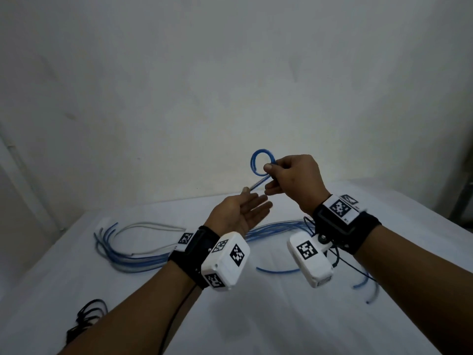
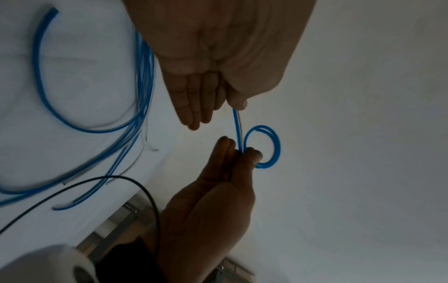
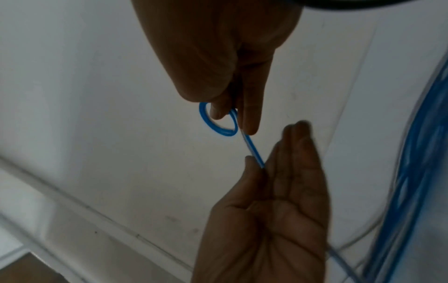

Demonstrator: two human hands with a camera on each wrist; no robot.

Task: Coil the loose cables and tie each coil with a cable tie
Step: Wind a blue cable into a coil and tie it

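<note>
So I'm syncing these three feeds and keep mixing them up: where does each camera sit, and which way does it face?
Head: worn on the head, looking forward and down at both forearms, the left hand, right hand and blue coil above the table.
Left wrist: looks along the left palm toward the right hand's fingers.
Right wrist: looks along the right hand toward the open left palm.
All share the coil and both hands.
</note>
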